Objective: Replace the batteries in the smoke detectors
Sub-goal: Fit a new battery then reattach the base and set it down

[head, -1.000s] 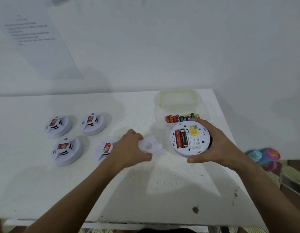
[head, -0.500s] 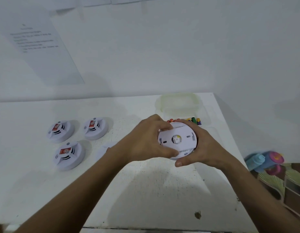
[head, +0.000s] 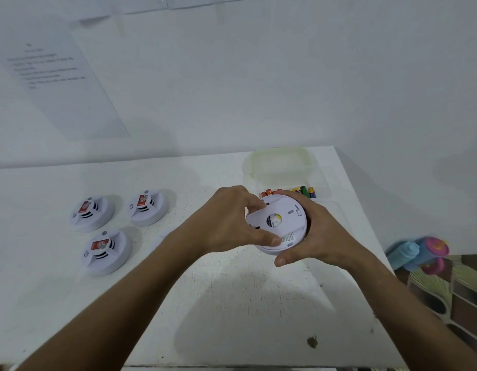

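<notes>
The left hand [head: 226, 220] pinches the back cover [head: 278, 219] onto the smoke detector [head: 290, 241], which the right hand [head: 320, 236] grips. Three detectors [head: 106, 251] rest on the surface [head: 232, 303].

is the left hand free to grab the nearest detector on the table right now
Probably not yet: the left hand grips the back plate of the held detector. Nothing lies between it and the nearest detector.

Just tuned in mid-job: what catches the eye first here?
Both hands meet at centre: the right hand cradles a white smoke detector while the left hand fits its back cover. Three more detectors sit at left on the table; colourful batteries lie in a clear container behind.
</notes>
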### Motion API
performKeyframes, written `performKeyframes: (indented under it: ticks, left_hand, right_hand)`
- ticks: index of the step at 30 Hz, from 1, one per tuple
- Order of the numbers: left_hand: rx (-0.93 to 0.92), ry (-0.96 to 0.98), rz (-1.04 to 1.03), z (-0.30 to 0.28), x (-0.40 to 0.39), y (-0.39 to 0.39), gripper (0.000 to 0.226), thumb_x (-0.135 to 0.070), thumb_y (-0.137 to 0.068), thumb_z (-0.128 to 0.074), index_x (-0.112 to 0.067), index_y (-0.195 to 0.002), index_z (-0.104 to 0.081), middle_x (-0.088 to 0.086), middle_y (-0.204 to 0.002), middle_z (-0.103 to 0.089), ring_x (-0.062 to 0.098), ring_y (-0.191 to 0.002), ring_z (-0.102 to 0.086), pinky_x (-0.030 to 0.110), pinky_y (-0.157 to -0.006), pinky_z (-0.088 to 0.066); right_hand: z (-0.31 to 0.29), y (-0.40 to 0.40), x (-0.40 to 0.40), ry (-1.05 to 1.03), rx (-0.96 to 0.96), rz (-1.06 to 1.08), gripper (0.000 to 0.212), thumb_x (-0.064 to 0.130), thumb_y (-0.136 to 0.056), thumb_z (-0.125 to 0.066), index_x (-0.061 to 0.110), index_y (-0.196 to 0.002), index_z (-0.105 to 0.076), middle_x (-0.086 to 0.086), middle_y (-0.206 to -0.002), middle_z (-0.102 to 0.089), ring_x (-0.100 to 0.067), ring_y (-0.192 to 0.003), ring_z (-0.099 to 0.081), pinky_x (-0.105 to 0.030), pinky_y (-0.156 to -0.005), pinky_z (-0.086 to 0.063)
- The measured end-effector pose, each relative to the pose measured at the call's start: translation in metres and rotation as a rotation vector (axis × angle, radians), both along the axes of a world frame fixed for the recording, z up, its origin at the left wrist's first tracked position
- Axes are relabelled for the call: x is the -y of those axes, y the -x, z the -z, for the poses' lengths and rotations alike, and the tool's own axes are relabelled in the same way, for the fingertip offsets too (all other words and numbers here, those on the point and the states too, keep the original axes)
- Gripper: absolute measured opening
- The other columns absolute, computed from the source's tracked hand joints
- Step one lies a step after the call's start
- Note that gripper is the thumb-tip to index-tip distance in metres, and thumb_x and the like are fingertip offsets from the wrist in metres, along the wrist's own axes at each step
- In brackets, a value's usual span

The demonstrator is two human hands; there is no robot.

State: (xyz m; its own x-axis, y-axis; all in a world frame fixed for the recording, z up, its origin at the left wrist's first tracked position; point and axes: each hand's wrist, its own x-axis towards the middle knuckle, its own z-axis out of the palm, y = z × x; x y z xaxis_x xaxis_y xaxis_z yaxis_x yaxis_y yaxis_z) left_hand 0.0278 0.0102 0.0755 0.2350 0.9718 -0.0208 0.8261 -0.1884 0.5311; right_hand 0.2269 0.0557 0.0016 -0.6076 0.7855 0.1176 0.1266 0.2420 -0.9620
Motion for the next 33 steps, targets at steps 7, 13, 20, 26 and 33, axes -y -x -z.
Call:
performKeyframes:
  ticks: [7, 13, 20, 26, 33]
  left_hand:
    - [-0.055, 0.004, 0.055, -0.001, -0.002, -0.002, 0.06, -0.053, -0.072, -0.076, -0.028, -0.125, -0.063, -0.019, -0.089, -0.053, -0.002, -0.075, -0.05, 0.006, -0.061, -0.036]
    - [-0.06, -0.012, 0.042, 0.006, -0.002, 0.0, 0.064, -0.056, -0.072, -0.075, -0.03, -0.128, -0.06, -0.011, -0.102, -0.055, 0.004, -0.083, -0.049, 0.009, -0.067, -0.034]
    - [-0.042, -0.01, 0.065, 0.01, -0.001, 0.003, 0.061, -0.056, -0.074, -0.073, -0.031, -0.128, -0.061, -0.009, -0.103, -0.057, 0.007, -0.088, -0.049, 0.01, -0.07, -0.036]
    - [-0.057, 0.06, 0.164, 0.016, -0.005, 0.01, 0.061, -0.052, -0.077, -0.073, -0.033, -0.133, -0.057, -0.008, -0.108, -0.049, 0.007, -0.1, -0.045, 0.01, -0.078, -0.034]
    - [-0.04, 0.065, 0.182, 0.021, -0.006, 0.01, 0.059, -0.046, -0.079, -0.073, -0.04, -0.135, -0.053, -0.01, -0.115, -0.041, 0.007, -0.106, -0.041, 0.007, -0.074, -0.034]
  right_hand:
    - [0.003, -0.001, 0.001, -0.001, 0.044, 0.026, 0.103, 0.022, -0.043, -0.097, 0.025, -0.134, -0.051, 0.008, -0.128, -0.061, -0.015, -0.117, -0.059, -0.032, -0.097, -0.054]
    - [0.004, -0.002, 0.001, -0.001, 0.023, 0.02, 0.1, 0.009, -0.046, -0.097, 0.021, -0.134, -0.051, 0.005, -0.127, -0.062, -0.017, -0.116, -0.06, -0.031, -0.094, -0.055]
    - [0.005, 0.0, 0.003, -0.035, 0.048, 0.041, 0.1, 0.02, -0.048, -0.097, 0.022, -0.136, -0.049, 0.006, -0.131, -0.059, -0.017, -0.118, -0.058, -0.034, -0.097, -0.054]
    - [0.006, -0.003, 0.003, -0.019, 0.074, 0.031, 0.096, 0.016, -0.051, -0.096, 0.022, -0.135, -0.051, 0.008, -0.128, -0.062, -0.015, -0.116, -0.06, -0.028, -0.093, -0.055]
    - [0.004, -0.004, 0.001, -0.007, 0.052, 0.01, 0.094, 0.009, -0.051, -0.096, 0.022, -0.133, -0.053, 0.007, -0.127, -0.062, -0.017, -0.117, -0.06, -0.027, -0.089, -0.056]
